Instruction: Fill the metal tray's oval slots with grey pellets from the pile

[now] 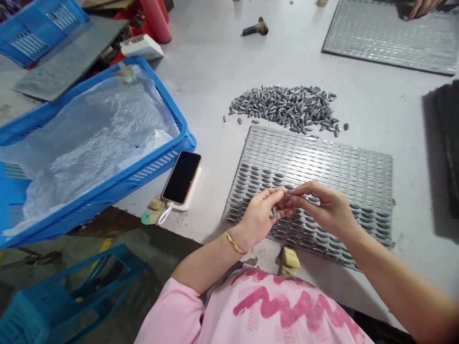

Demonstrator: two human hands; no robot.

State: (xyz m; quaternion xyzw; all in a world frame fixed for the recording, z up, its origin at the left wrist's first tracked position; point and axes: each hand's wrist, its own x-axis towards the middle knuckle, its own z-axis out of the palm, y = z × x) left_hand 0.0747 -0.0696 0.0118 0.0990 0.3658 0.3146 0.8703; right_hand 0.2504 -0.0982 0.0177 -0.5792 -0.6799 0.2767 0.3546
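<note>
A grey tray [315, 157] with rows of small slots lies on the table. Dark grey pointed-oval pieces [332, 239] fill its near rows, while the far rows show bare slots. Above the tray, my left hand [263, 212] is closed, with a loose grey oval piece [273, 212] showing among its curled fingers. My right hand [328, 208] pinches at the left fingertips, where a thin grey edge of an oval piece [289, 194] shows; the fingers hide most of it. Beyond the tray spreads a heap of the same oval pieces [290, 107].
To the left sits a blue plastic crate [154, 169] lined with white sheeting, beside a phone [182, 177]. A short brush-like tool [255, 28] lies at the back. Another person's hand [425, 7] touches a second tray [387, 45]. Dark stacked sheets [450, 138] stand right.
</note>
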